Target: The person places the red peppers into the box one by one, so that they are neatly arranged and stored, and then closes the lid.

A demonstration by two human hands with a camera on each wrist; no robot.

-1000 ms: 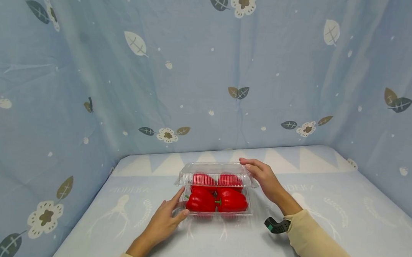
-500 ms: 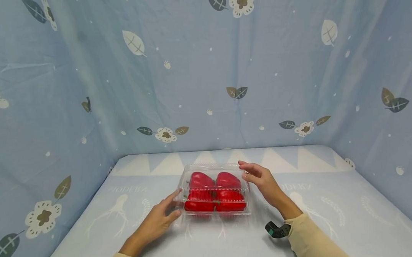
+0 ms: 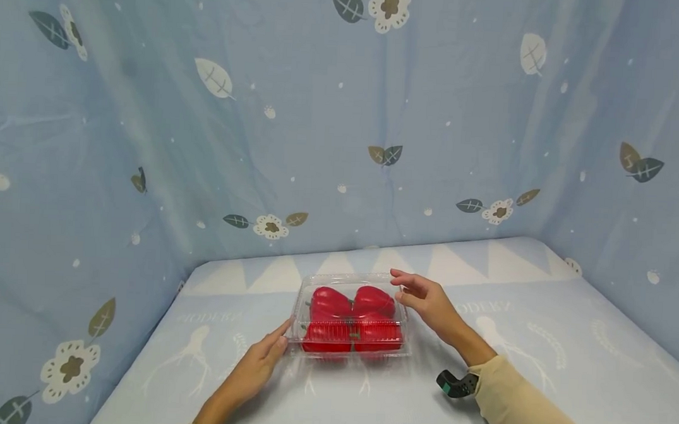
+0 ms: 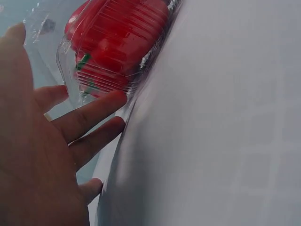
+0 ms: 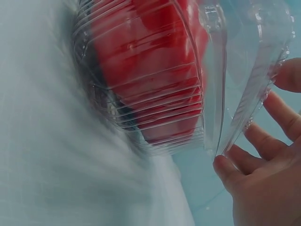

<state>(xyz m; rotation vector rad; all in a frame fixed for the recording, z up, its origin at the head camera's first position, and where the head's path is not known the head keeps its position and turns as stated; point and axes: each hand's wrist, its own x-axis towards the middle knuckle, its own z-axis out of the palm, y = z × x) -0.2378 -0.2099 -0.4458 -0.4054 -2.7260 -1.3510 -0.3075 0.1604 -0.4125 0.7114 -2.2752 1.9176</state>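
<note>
Several red bell peppers [image 3: 328,335] with green stems sit inside a clear plastic clamshell box [image 3: 351,357] on the table. Its clear lid [image 3: 348,279] lies over the peppers, and in the right wrist view a gap shows between the lid [image 5: 254,70] and the ridged tray [image 5: 160,108]. At the box's left side is my left hand [image 3: 253,365], its extended fingertips at the wall. My right hand [image 3: 429,306] is at the back right corner with fingers slightly bent; in the right wrist view its fingertips touch the lid's edge.
The box stands on a table with a pale patterned cloth [image 3: 508,384]. Behind and beside the table hangs a light blue curtain [image 3: 320,129] with leaf and flower prints. A black wristband [image 3: 457,385] hangs at my right cuff.
The lid has come down from its raised position over the front peppers. My left hand has drawn slightly left and down. My right hand stays near the back right corner.
</note>
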